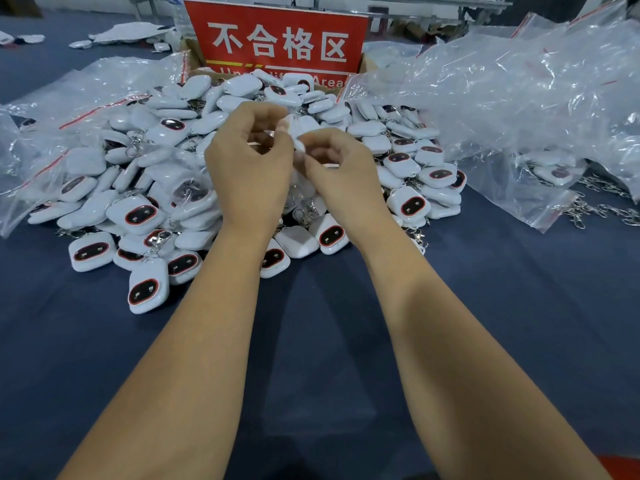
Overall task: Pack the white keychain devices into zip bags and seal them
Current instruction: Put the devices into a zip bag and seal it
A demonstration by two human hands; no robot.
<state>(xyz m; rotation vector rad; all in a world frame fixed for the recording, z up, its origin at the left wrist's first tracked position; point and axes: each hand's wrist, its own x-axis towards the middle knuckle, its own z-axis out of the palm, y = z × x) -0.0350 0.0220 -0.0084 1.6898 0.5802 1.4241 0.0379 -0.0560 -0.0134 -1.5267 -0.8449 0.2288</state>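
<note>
Both hands, left hand (251, 161) and right hand (337, 168), pinch a zip bag (298, 174) over the keychain devices (145, 216); sealing apparently underway, next pressing the strip shut along its length

Even overhead light; glare on plastic bags (540, 98); soft arm shadows; edges bowed, slight blur.

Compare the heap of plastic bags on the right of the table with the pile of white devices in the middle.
The bag heap is clear, crinkled film with red zip strips; the device pile is opaque white shells, many showing dark red-rimmed ovals. The bags rise higher and reach the frame's right edge; the devices lie lower, centred before the red sign. Both rest on the blue table.
</note>
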